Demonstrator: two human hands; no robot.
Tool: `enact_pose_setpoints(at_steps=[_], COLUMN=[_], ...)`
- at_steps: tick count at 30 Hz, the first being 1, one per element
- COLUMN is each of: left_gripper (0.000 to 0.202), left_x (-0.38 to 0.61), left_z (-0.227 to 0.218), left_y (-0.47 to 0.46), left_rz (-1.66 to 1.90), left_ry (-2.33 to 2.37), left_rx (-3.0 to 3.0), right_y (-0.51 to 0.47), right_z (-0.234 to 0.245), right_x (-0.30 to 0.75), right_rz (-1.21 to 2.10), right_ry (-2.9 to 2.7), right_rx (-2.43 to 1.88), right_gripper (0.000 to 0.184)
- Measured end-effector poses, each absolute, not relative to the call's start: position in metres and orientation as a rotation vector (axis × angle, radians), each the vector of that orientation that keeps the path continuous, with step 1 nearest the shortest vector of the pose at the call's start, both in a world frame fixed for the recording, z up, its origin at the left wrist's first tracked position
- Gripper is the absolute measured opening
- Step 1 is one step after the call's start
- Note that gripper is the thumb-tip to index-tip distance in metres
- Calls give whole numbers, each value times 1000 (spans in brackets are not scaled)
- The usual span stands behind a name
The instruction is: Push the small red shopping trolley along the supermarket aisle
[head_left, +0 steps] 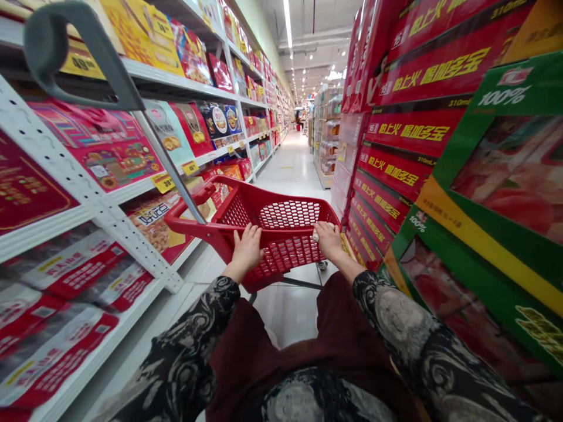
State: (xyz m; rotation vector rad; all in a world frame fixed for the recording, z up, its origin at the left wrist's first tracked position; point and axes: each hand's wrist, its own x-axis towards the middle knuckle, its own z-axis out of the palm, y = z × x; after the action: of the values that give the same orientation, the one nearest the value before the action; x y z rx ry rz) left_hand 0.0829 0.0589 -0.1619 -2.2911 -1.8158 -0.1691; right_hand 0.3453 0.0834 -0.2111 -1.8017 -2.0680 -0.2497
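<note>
A red plastic shopping cart (285, 252) with perforated basket walls stands in front of me. Its long metal pole rises to the upper left and ends in a grey loop handle (94, 88). My left hand (247, 249) lies over the near rim, left of the middle, with its fingers hooked over the edge. Farther right, my right hand (329, 239) is closed around the same rim near the corner. Something small and whitish shows at its fingers, too little to name. No goods show in the visible part of the basket.
White shelves (132, 293) with boxed and bagged goods run along the left. On the right, stacked red drink cartons (404, 132) and green boxes (497, 234) stand close to the cart. A pale tiled aisle floor (288, 155) stretches ahead, with distant display stacks (329, 129).
</note>
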Motion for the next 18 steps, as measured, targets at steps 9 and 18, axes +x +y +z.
enact_pose_setpoints(at_steps=[9,18], left_gripper=[59,69], left_x=[93,108], left_z=[-166,-181], left_y=[74,93], left_rz=[-166,-139], left_ry=[-1823,-1801], left_rx=[-2224,-2308], right_y=[93,104], right_z=[-218,-225], right_x=[336,354], right_rz=[-274,-240], right_ry=[-2085,-2056], right_rx=[-1681,-1728], right_gripper=[50,50])
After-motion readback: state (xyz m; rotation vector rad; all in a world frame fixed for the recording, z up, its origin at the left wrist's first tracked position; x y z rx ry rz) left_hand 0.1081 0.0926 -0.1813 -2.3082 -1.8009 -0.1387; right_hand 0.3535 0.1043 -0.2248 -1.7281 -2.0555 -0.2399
